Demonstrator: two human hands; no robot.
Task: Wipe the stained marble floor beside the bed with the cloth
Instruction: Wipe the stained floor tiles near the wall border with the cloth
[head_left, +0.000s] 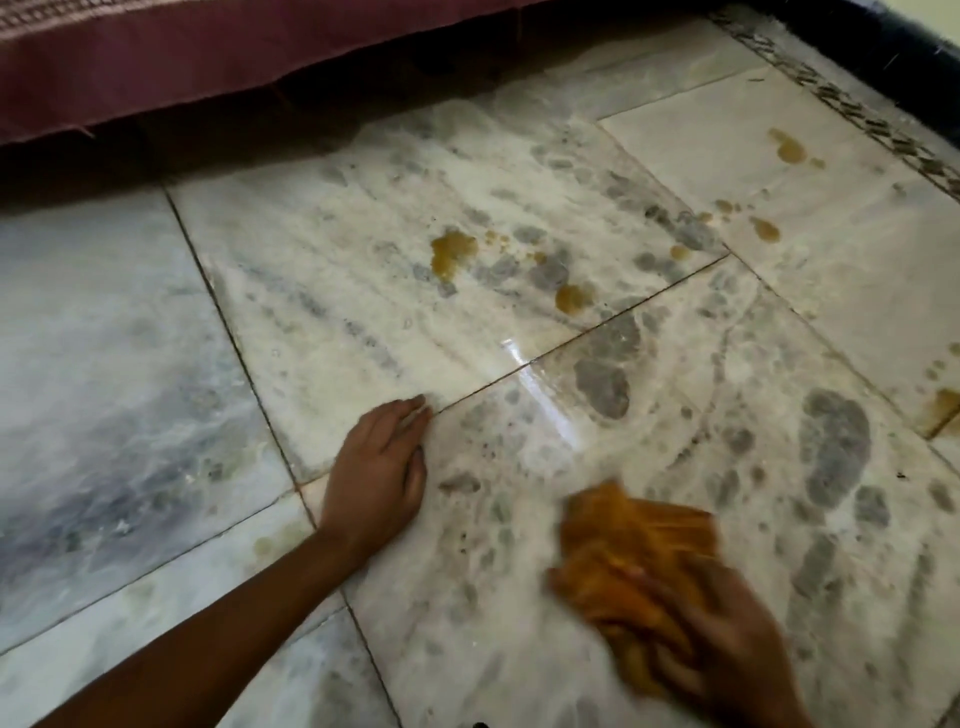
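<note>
The right hand and the crumpled orange cloth under it are motion-blurred; finger positions on the cloth cannot be resolved. The cloth's near part is hidden beneath that hand. The maroon fabric bed cover is cut off by the top edge. The floor beneath the bed cover lies in shadow, detail unreadable.

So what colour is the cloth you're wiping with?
Orange, a mustard shade. The cloth shows, motion-blurred, under the right hand in the head view.
</note>
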